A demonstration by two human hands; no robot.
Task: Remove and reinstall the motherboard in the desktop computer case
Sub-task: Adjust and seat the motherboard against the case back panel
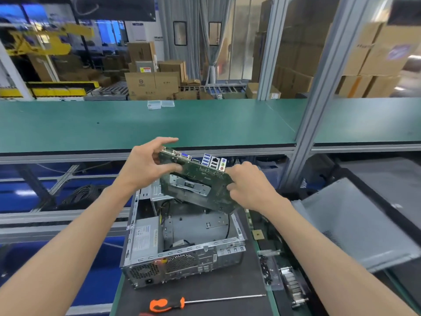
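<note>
We look across a long green table (205, 124) framed by grey aluminium posts (319, 87). Beyond it we see stacked cardboard boxes (155, 83), a roller conveyor (214, 89), yellow machinery (41, 42) (blurred at this angle) and grey curtains (209, 42). Bluish light fills the windows (107, 30) at far left.

Bare, dull grey sheet metal is seen on the computer case (182, 258); the motherboard (200, 185) is matt green, apparently fibreglass; the screwdriver (182, 303) has a glossy orange plastic handle; the desk (205, 293) is covered by a matt black mat
</note>
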